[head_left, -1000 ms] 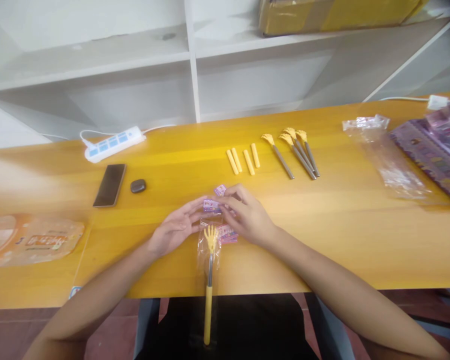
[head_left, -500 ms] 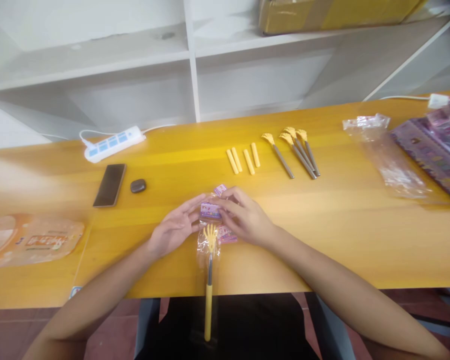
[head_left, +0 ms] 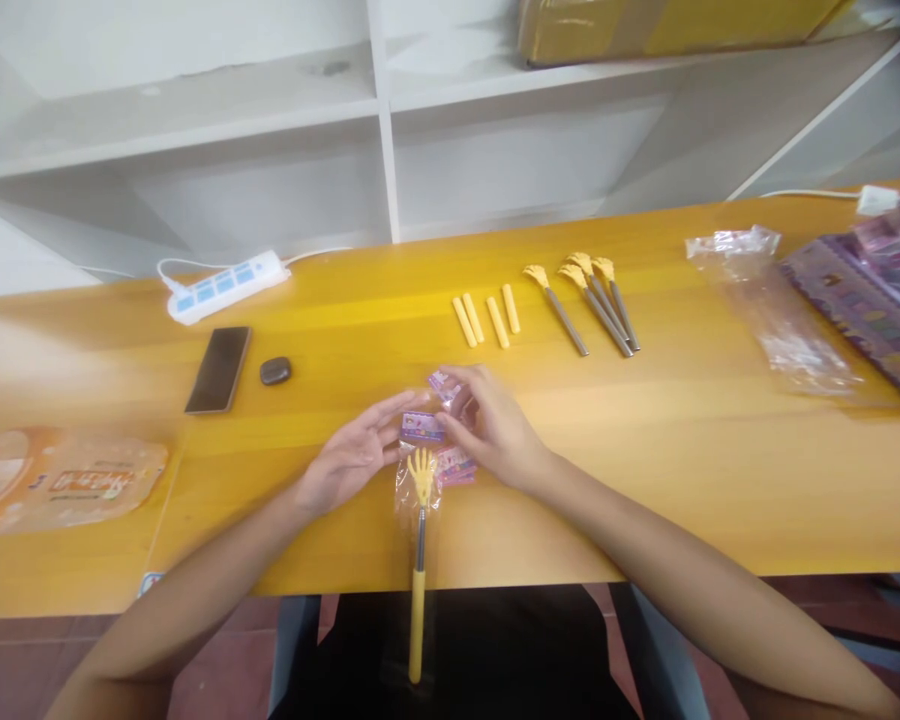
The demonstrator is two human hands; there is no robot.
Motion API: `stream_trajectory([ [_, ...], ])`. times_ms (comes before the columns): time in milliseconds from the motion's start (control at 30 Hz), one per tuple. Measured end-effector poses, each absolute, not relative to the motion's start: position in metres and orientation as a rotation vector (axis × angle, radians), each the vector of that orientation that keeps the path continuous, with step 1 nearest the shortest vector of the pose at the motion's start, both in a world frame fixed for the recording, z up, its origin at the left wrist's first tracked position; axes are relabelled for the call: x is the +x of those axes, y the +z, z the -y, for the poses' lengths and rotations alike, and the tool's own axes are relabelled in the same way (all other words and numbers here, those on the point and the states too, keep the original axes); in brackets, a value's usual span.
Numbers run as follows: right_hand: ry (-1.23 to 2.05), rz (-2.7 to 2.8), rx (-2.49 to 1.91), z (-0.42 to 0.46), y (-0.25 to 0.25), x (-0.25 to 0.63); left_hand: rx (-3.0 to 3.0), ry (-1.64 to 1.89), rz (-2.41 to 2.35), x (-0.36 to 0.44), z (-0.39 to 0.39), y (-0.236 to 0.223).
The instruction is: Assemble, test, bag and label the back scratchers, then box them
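A back scratcher (head_left: 418, 560) with a yellow hand-shaped head and yellow handle lies in a clear plastic bag, its handle extending past the table's front edge. A purple header card (head_left: 421, 427) is at the bag's top. My left hand (head_left: 352, 450) is open beside the card's left end, fingers stretched out. My right hand (head_left: 499, 430) curves over the card's right side, fingers and thumb apart. Its thumb tip is close to the card; contact is unclear. Its fingertips reach another small purple card (head_left: 441, 382). More pink-purple cards (head_left: 457, 466) lie below this hand.
Several yellow tubes (head_left: 497, 322) and several back scratcher heads on metal rods (head_left: 600, 310) lie farther back. To the left are a phone (head_left: 218, 370), a dark oval object (head_left: 275, 371), a power strip (head_left: 229, 287) and an orange-white package (head_left: 75, 480). Clear bags (head_left: 780, 310) and a purple box (head_left: 855, 315) sit right.
My right hand's fingers have lifted off the header card and moved up toward the small card behind it. The header card shows more fully. My left hand has barely moved.
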State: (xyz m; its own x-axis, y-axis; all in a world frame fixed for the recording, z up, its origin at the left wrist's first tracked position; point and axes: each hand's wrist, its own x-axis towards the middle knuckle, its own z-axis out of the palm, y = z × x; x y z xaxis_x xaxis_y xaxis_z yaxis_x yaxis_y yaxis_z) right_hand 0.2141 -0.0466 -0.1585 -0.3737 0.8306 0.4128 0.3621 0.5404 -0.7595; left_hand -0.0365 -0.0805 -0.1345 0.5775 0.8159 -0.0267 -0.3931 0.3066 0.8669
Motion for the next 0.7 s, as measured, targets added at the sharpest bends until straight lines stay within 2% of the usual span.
stream_trajectory([
  [167, 0.696, 1.966, -0.813, 0.045, -0.159, 0.213, 0.926, 0.881, -0.546, -0.039, 0.080, -0.142],
  [367, 0.430, 2.142, -0.687, 0.050, -0.159, 0.214, 0.880, 0.826, -0.625, -0.040, 0.080, -0.155],
  [700, 0.396, 2.244, -0.615, 0.055, -0.163, 0.211, 1.193, 0.801, -0.954, -0.037, 0.078, -0.155],
])
